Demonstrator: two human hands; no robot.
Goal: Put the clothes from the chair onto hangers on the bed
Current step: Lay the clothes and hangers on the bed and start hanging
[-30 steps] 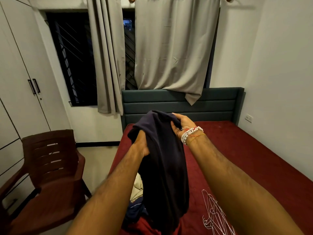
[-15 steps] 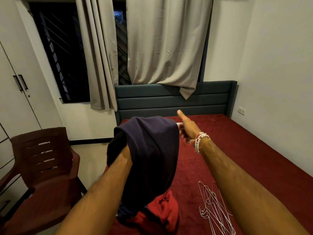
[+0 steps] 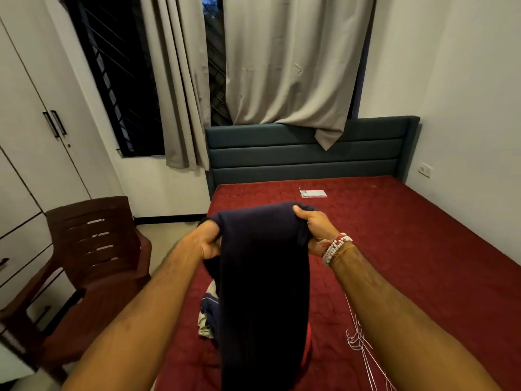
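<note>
A dark navy garment (image 3: 262,280) hangs in front of me over the bed (image 3: 394,244), which has a red cover. My left hand (image 3: 207,242) grips its top left edge and my right hand (image 3: 313,225) grips its top right edge, stretching the top between them. Behind the garment a small pile of clothes (image 3: 208,314) lies on the bed, mostly hidden. Thin white wire hangers (image 3: 359,338) lie on the cover under my right forearm. The brown plastic chair (image 3: 93,255) stands at the left with nothing on its seat.
A white wardrobe (image 3: 33,153) fills the left wall behind the chair. The dark padded headboard (image 3: 307,153) and grey curtains (image 3: 282,66) are at the far end. A small clear packet (image 3: 313,193) lies on the bed near the headboard. A white wall borders the bed's right side.
My right hand, which was pointing free half a second ago, has come back and taken the garment's right edge. The garment now hangs spread between both hands.
</note>
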